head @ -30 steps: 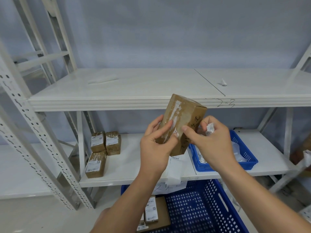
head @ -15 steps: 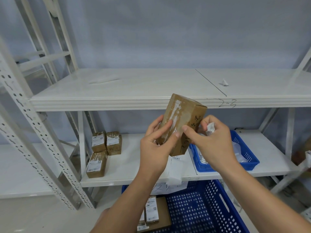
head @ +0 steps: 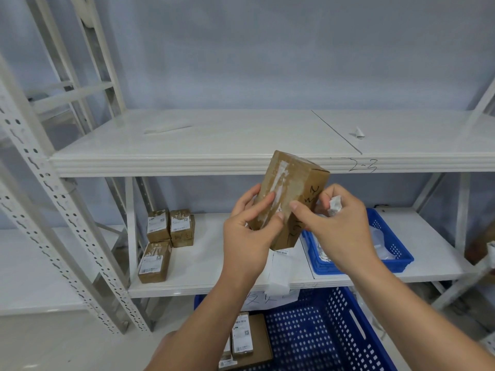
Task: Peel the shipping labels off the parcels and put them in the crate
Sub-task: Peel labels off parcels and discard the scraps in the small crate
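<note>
I hold a brown cardboard parcel (head: 293, 188) upright and tilted in front of the shelves. My left hand (head: 247, 236) grips its lower left side, thumb on the taped front face. My right hand (head: 334, 226) touches the parcel's right edge with its forefinger and keeps a crumpled white label (head: 334, 206) in its curled fingers. White label residue streaks the front face, and black handwriting marks the side. A small blue crate (head: 393, 253) with white scraps sits on the middle shelf just behind my right hand.
Three labelled brown parcels (head: 171, 226) stand at the left of the middle shelf (head: 203, 263). A large blue perforated crate (head: 321, 333) on the floor holds more labelled parcels (head: 243, 336). The upper shelf (head: 241, 140) carries a paper scrap (head: 359, 132). White rack posts (head: 53, 210) rise at left.
Both hands and the parcel stay almost still. The view has shifted slightly; my right forefinger keeps pressing at the parcel's edge.
</note>
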